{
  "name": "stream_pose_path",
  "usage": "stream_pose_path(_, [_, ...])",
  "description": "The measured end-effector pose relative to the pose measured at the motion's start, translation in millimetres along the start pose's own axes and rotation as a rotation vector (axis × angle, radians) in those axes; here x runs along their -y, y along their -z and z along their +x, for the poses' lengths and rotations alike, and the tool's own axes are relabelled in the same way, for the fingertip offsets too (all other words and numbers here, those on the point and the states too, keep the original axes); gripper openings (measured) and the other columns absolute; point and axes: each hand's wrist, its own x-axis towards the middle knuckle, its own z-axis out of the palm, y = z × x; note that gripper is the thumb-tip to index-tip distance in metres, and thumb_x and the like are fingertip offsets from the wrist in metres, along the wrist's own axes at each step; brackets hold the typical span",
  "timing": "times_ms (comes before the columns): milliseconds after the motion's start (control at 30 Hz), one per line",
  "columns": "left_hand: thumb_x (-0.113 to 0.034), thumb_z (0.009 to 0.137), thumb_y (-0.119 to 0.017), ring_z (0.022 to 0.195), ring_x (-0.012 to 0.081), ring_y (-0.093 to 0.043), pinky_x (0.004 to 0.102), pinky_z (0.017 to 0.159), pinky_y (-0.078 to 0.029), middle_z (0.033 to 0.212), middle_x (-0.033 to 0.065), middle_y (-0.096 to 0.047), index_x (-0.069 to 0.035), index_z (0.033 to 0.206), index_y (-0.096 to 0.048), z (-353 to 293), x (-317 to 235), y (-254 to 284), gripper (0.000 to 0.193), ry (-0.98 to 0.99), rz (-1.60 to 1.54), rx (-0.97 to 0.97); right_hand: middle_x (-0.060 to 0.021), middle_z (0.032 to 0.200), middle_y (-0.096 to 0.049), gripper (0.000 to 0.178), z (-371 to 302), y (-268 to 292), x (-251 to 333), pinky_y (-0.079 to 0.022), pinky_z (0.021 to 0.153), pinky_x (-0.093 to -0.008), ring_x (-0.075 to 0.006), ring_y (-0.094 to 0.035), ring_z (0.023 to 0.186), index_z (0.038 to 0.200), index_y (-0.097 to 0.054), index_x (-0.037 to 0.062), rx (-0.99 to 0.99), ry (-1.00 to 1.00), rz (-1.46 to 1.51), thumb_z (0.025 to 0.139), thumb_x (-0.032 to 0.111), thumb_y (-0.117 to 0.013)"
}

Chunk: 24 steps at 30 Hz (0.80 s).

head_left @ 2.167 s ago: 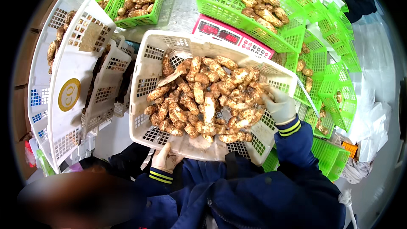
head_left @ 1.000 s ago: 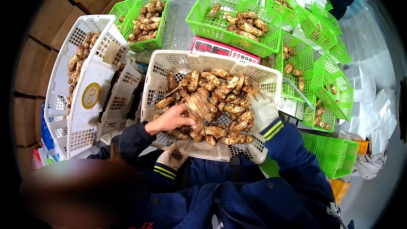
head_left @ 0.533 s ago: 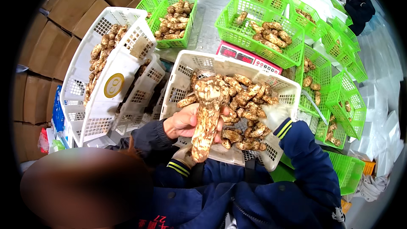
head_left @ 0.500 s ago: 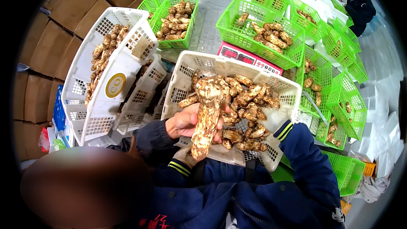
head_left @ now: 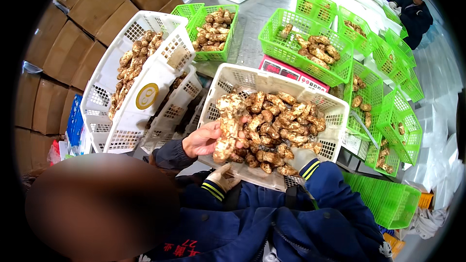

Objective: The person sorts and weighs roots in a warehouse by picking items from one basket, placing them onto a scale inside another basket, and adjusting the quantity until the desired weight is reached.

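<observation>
A white plastic basket [head_left: 229, 70] of brown-flecked, thick-stemmed mushrooms [head_left: 286, 121] is in front of me. Inside its near right side is my right hand [head_left: 302, 159], in a pale glove; it touches the mushrooms, and its fingertips are hidden. My left hand [head_left: 222, 178], also gloved, is by the basket's near left edge, thumb and fingers apart with nothing seen between them. From the left, another person's bare hand [head_left: 203, 139] in a dark sleeve holds a large mushroom [head_left: 228, 126] over the basket's left part.
White baskets [head_left: 104, 75] with mushrooms stand tilted at the left, before stacked cartons [head_left: 53, 102]. A green basket [head_left: 276, 22] of mushrooms rests on a red scale [head_left: 297, 73]. More green baskets [head_left: 400, 121] line the right. The other person's head [head_left: 102, 204] fills the lower left.
My right hand has moved nearer to me, and mushrooms now cover the bare patch in the basket. The large mushroom has shifted left in the other person's hand. The whole view has shifted slightly.
</observation>
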Motion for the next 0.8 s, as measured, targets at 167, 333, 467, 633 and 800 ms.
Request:
stream_pose_path(167, [-0.019, 0.088, -0.061, 0.109, 0.0302, -0.055, 0.0417, 0.090, -0.051, 0.130, 0.0181, -0.046, 0.000, 0.133, -0.035, -36, -2, 8, 0.055, -0.198, 0.071, -0.348, -0.0197, 0.085, -0.066, 0.048, 3, -7, 7, -0.048, 0.079, -0.0414, -0.0324, -0.064, 0.085, 0.105, -0.059, 0.0016, -0.063, -0.034, 0.052, 0.077, 0.041, -0.064])
stream_pose_path(333, [-0.018, 0.089, -0.059, 0.112, 0.0294, -0.054, 0.0380, 0.098, -0.045, 0.126, 0.0173, -0.050, 0.001, 0.131, -0.036, -28, -3, 39, 0.051, -0.209, 0.119, -0.392, -0.0175, 0.093, -0.066, 0.051, 6, -7, -1, -0.049, 0.080, -0.0409, -0.0308, -0.064, 0.089, 0.114, -0.055, 0.0037, -0.024, -0.124, -0.060, 0.078, 0.039, -0.064])
stream_pose_path(467, [-0.016, 0.086, -0.063, 0.105, 0.0298, -0.057, 0.0414, 0.093, -0.046, 0.118, 0.0157, -0.055, 0.000, 0.130, -0.038, -48, 6, 32, 0.053, -0.118, 0.065, -0.318, -0.0191, 0.109, -0.061, 0.060, 5, -7, 15, -0.047, 0.085, -0.0415, -0.0326, -0.060, 0.100, 0.124, -0.049, 0.0050, -0.067, -0.060, -0.016, 0.076, 0.037, -0.065])
stream_pose_path(633, [-0.014, 0.085, -0.064, 0.110, 0.0334, -0.055, 0.0429, 0.095, -0.046, 0.120, 0.0165, -0.054, 0.002, 0.131, -0.038, -34, 9, 47, 0.055, 0.006, 0.032, -0.003, -0.0193, 0.127, -0.051, 0.069, -11, 31, 54, -0.041, 0.099, -0.0414, -0.0330, -0.051, 0.115, 0.137, -0.035, 0.0064, -0.208, 0.284, 0.807, 0.079, 0.028, -0.066])
stream_pose_path(800, [-0.011, 0.081, -0.068, 0.107, 0.0362, -0.056, 0.0448, 0.093, -0.046, 0.115, 0.0194, -0.056, 0.002, 0.132, -0.037, -40, 8, 34, 0.061, 0.088, -0.090, 0.216, -0.0214, 0.136, -0.037, 0.079, 8, 71, 124, -0.037, 0.101, -0.0420, -0.0327, -0.041, 0.124, 0.142, -0.020, -0.0004, 0.252, 0.762, 1.605, 0.082, 0.022, -0.067])
